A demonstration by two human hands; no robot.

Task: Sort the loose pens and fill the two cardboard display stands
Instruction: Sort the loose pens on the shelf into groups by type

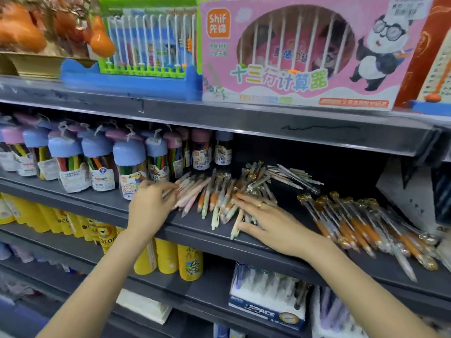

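Observation:
A loose heap of pastel pens [214, 191] lies on the dark middle shelf [200, 234]. My left hand [150, 206] reaches into the heap's left side, and its fingertips pinch a few pale pink pens [188, 187]. My right hand [266, 220], a ring on one finger, lies flat with spread fingers on the heap's right side. A second pile of orange-grip pens with gold tops [361, 223] lies to the right. Thin white pens [292, 176] lie further back. No cardboard display stand is in sight.
Jars of colour pens with blue and pink lids [97, 157] crowd the shelf's left. Abacus boxes [292, 52] stand on the shelf above. Yellow tubes [168, 257] and a box of pens [268, 296] sit on the shelves below.

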